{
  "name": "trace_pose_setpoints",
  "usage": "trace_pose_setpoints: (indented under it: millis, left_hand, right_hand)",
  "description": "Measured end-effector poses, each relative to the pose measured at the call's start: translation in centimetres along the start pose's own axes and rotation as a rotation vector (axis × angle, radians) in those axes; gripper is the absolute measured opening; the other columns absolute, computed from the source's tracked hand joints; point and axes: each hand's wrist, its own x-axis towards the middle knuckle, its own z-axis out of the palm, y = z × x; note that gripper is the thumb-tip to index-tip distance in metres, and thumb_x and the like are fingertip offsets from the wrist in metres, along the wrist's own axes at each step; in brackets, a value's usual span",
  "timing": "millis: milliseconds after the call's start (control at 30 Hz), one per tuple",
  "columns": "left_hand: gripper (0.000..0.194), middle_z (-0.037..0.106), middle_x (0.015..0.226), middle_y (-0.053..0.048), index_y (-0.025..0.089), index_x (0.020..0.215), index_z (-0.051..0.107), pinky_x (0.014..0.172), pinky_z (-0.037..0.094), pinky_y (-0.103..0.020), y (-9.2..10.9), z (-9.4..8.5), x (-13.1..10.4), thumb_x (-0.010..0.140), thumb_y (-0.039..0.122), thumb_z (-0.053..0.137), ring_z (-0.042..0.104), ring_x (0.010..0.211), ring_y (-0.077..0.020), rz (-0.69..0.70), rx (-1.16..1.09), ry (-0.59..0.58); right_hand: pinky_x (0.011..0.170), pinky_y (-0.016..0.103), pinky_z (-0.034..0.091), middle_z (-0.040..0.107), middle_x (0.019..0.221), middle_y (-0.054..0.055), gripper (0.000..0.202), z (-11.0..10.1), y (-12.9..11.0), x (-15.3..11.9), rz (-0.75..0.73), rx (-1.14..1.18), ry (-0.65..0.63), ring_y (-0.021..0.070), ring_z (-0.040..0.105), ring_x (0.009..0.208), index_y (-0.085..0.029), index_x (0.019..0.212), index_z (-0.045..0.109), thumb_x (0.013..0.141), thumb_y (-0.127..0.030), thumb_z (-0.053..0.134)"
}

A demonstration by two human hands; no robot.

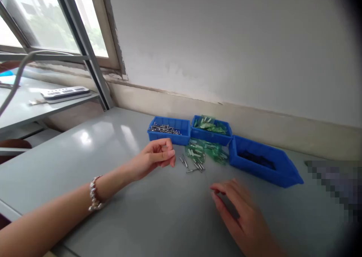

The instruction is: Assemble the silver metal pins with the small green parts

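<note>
Two bare hands work above a grey tabletop [158, 215] in the head camera's view, near a scatter of slim metal pieces [200, 165] lying loose on the surface. The left hand [158, 154], a beaded bracelet [94, 193] at its wrist, is just beside the loose pieces, its fingers curled inward and its thumb drawn close to them; whether something is pinched there cannot be told. The right hand [239, 211], blurred, is nearer the viewer, its thumb and forefinger curving around a gap, their tips close together; whether they meet or grip anything cannot be made out. Just behind the scattered metal, green see-through packets [215, 152] with slender pieces inside lie on the table. Three blue bins line up beyond: the left bin [183, 139] contains a heap of metal pins [165, 129], the middle bin [212, 137] more green packaging [210, 126], and the right bin [287, 172] dark contents [256, 159] too indistinct to identify. A pale wall [226, 42] rises behind, with a white power strip [66, 94] on another table beneath a window [56, 19] at left.
</note>
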Motion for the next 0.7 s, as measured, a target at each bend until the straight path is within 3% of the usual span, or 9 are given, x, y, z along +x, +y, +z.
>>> trace_pose_setpoints:
  millis: [200,433,700]
  left_hand:
    - [0.027,0.061,0.068,-0.004,0.015,0.072,0.037,0.049,0.024,-0.02,-0.1,0.1,0.1,0.085,0.03,0.055,0.038,0.048,-0.0045,-0.005,0.023,0.015]
    - [0.027,0.062,0.06,-0.003,0.017,0.074,0.034,0.043,0.025,-0.017,-0.1,0.2,0.1,0.088,0.035,0.049,0.041,0.041,-0.0053,-0.024,0.165,0.045]
    - [0.031,0.061,0.061,-0.002,0.018,0.073,0.033,0.046,0.031,-0.017,0.3,0.5,0.2,0.086,0.04,0.05,0.041,0.046,-0.0062,0.027,0.335,0.072]
  right_hand:
    - [0.074,0.035,0.046,0.063,0.082,0.001,0.012,0.1,0.2,-0.1,0.0,-0.001,-0.006,0.0188,0.06,0.077,-0.024,0.095,0.055,0.087,-0.018,0.048]
    - [0.07,0.035,0.047,0.063,0.081,0.003,0.013,-0.3,0.4,0.7,0.038,-0.027,0.008,0.02,0.06,0.078,-0.023,0.091,0.058,0.087,-0.019,0.046]
    - [0.073,0.039,0.047,0.059,0.087,0.005,0.017,0.5,1.5,3.6,0.061,-0.072,-0.224,0.0219,0.057,0.084,-0.021,0.092,0.061,0.084,-0.01,0.05]
